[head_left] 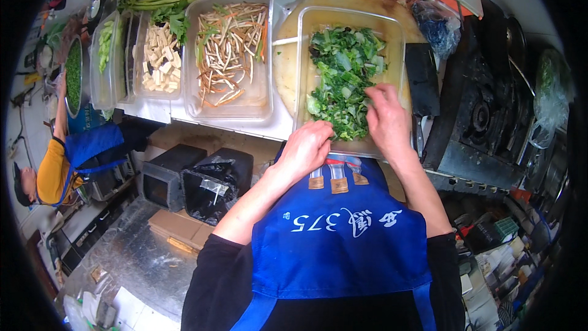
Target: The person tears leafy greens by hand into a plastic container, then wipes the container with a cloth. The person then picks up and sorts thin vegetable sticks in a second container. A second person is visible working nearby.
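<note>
A clear plastic container (396,62) of chopped leafy greens (344,69) stands before me, its far part over a round chopping board (291,71). My left hand (308,145) is at the container's near left, fingers bent down at the edge of the greens. Over the right side of the same heap is my right hand (388,117), its curled fingertips touching the leaves. Whether either hand grips any leaves cannot be made out. Right of the container lies a dark cleaver blade (422,78).
To the left stand a container of shredded mushroom-like strips (225,50) and one of pale cubes (161,66), with celery (161,0) behind. A blackened gas stove (480,115) is at right. Black bins (218,184) stand below the counter. A person in yellow (53,170) works at far left.
</note>
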The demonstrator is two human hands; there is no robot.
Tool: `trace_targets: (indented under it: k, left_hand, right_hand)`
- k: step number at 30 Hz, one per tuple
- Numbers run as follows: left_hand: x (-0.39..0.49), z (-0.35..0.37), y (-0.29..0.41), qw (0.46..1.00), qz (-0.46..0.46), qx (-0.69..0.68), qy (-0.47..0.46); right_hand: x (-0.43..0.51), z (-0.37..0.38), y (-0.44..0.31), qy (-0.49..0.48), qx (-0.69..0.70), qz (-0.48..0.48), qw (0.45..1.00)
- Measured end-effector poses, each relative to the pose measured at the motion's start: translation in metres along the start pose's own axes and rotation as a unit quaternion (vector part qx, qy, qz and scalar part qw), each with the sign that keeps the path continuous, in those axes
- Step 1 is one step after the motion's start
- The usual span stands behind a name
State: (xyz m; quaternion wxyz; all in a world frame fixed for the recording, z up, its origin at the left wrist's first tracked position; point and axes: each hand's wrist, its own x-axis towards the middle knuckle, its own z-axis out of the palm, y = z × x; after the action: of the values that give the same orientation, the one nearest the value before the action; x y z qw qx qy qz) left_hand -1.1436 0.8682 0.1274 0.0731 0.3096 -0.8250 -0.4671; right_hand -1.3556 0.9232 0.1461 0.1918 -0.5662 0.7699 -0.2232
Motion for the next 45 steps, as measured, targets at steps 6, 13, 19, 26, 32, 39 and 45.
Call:
trace_targets:
  k: [6, 13, 19, 26, 32, 39, 45]
  left_hand:
    - [-0.005, -0.002, -0.001, 0.998, -0.01, -0.032, 0.061]
    - [-0.007, -0.003, -0.002, 0.979, -0.061, -0.129, 0.147]
    - [0.005, -0.001, -0.001, 0.944, -0.139, -0.267, 0.138]
    - [0.009, -0.004, 0.0, 0.908, -0.192, -0.339, 0.155]
    - [0.006, -0.008, -0.001, 0.858, -0.25, -0.422, 0.151]
    - [-0.003, -0.015, -0.01, 0.812, -0.218, -0.523, 0.142]
    - [-0.002, -0.019, -0.009, 0.775, -0.217, -0.58, 0.125]
  right_hand:
    - [0.013, 0.039, -0.009, -0.109, 0.012, -0.043, 0.993]
    - [0.006, 0.011, 0.016, -0.117, 0.356, 0.101, 0.922]
    - [-0.007, -0.007, 0.021, -0.119, 0.545, 0.264, 0.787]
    - [-0.001, 0.002, 0.013, 0.036, 0.174, 0.021, 0.984]
    - [0.016, 0.032, -0.025, -0.109, -0.02, -0.002, 0.994]
    - [0.024, -0.008, 0.017, -0.073, 0.204, 0.15, 0.965]
    - [0.025, -0.021, 0.013, -0.121, 0.395, 0.203, 0.888]
